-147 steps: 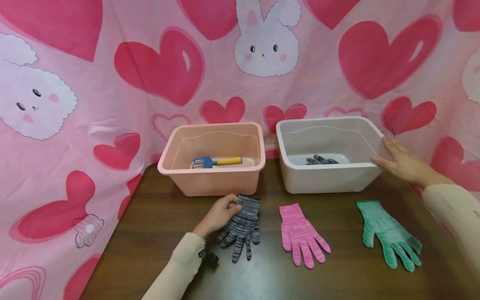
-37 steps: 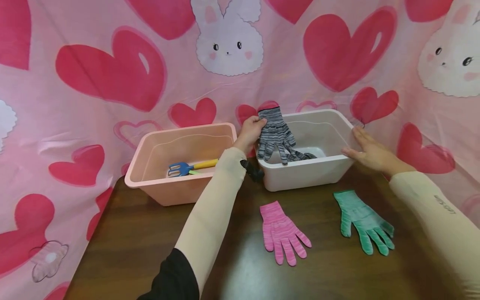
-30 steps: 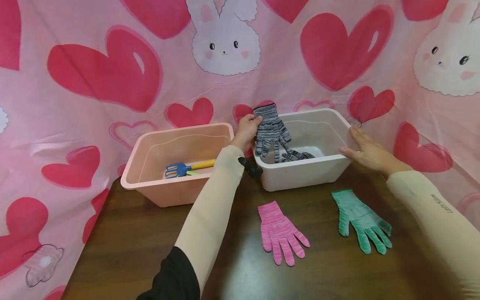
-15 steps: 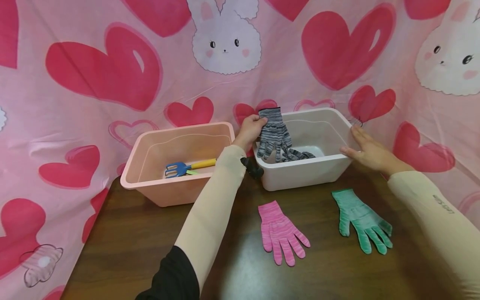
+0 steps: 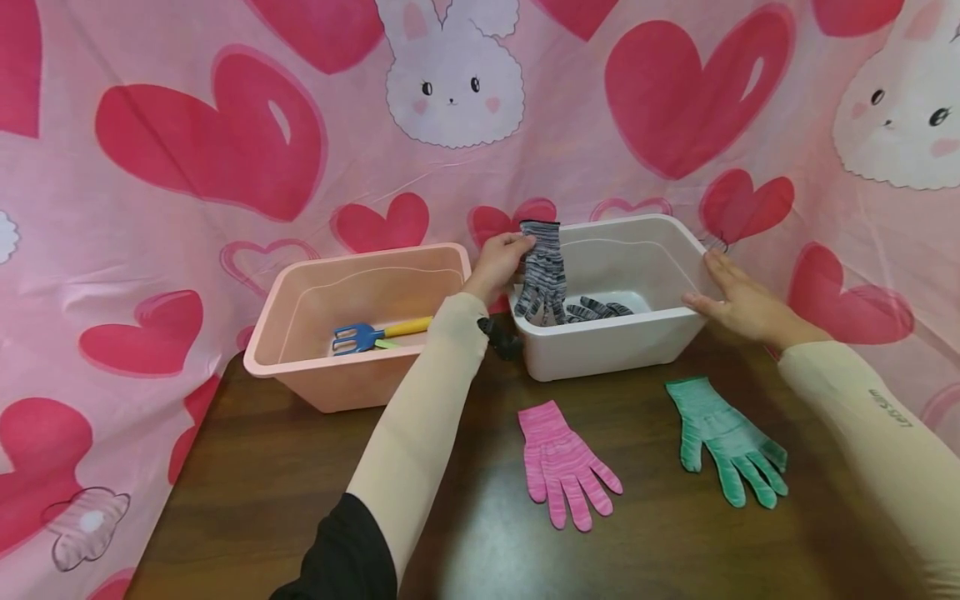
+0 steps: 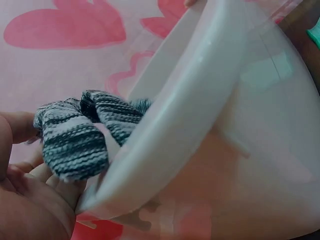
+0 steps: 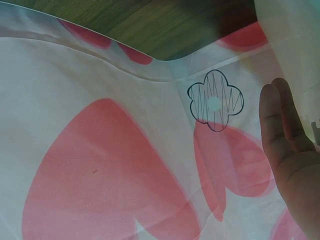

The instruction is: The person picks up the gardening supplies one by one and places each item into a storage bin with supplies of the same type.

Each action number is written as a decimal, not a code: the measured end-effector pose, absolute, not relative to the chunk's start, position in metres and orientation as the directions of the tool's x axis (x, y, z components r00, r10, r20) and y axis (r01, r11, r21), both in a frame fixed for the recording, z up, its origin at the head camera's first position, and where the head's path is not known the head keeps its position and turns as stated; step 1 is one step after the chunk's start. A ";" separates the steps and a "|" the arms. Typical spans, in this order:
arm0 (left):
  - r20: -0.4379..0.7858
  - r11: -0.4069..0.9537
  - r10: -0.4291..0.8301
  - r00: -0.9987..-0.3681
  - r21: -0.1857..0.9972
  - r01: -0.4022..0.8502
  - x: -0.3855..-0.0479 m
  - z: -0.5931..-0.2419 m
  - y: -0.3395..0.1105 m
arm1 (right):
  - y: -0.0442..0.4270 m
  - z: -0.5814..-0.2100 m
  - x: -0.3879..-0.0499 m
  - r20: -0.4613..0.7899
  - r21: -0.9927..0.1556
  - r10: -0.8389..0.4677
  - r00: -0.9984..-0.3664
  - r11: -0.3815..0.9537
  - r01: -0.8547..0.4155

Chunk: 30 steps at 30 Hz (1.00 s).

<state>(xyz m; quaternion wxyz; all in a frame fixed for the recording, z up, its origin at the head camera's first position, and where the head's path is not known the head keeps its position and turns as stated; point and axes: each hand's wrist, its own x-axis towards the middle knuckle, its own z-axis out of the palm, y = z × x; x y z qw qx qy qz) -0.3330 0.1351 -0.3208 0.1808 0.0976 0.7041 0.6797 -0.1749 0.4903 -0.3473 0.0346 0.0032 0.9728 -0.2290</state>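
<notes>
My left hand (image 5: 501, 262) pinches a grey-and-black knit glove (image 5: 543, 265) near its cuff, holding it upright over the left end of the white bin (image 5: 603, 346). The glove's fingers hang down inside that bin. In the left wrist view the knit glove (image 6: 75, 140) bunches beside the bin's rim (image 6: 165, 115). Another grey-and-black glove (image 5: 597, 308) lies on the bin's floor. At the bin's right end, my right hand (image 5: 742, 300) rests against the wall and rim with fingers straight; in the right wrist view only part of this hand (image 7: 287, 135) shows.
To the left stands a peach bin (image 5: 352, 387) holding a blue hand fork (image 5: 363, 337) with a yellow handle and a light green item. A pink glove (image 5: 566, 467) and a green glove (image 5: 723, 442) lie on the wooden table (image 5: 300, 492). A heart-patterned cloth hangs behind.
The grey-and-black glove was lifted from the table and carried right and up into the white bin. Over the last second it has sunk slightly and turned narrower. The right hand stays at the bin.
</notes>
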 end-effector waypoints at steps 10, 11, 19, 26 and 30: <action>-0.129 -0.029 0.424 -0.896 0.987 -0.156 -0.333 -0.322 0.137 | 0.492 -0.349 -0.176 -0.063 -0.433 -0.010 -0.998 0.901 0.018; -0.132 -0.039 0.429 -0.894 0.986 -0.165 -0.333 -0.322 0.137 | 0.492 -0.348 -0.175 -0.066 -0.436 -0.011 -0.998 0.900 0.019; -0.145 -0.045 0.432 -0.890 0.982 -0.182 -0.331 -0.320 0.135 | 0.491 -0.348 -0.176 -0.074 -0.443 -0.010 -0.997 0.896 0.024; -0.126 -0.067 0.417 -0.900 0.983 -0.169 -0.328 -0.321 0.135 | 0.492 -0.348 -0.177 -0.077 -0.426 -0.006 -0.997 0.904 0.027; -0.109 -0.068 0.418 -0.902 0.986 -0.151 -0.324 -0.320 0.129 | 0.493 -0.349 -0.178 -0.077 -0.422 -0.005 -0.997 0.906 0.028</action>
